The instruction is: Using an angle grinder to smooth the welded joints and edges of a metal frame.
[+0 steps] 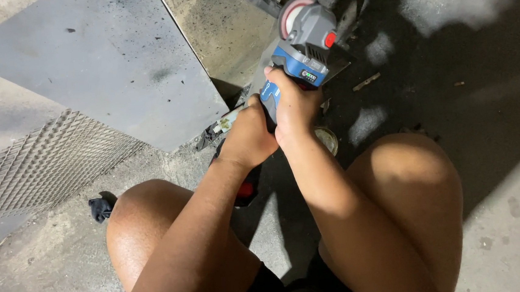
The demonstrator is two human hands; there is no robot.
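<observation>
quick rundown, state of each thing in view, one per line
angle grinder: held in both hands, disc end pointing away from the person
left hand: closed around the grinder's rear grip
right hand: closed on the grinder body
grey metal sheet: lying flat on the floor
expanded metal mesh: lying flat, partly under the sheet
dark rag: crumpled on the floor
</observation>
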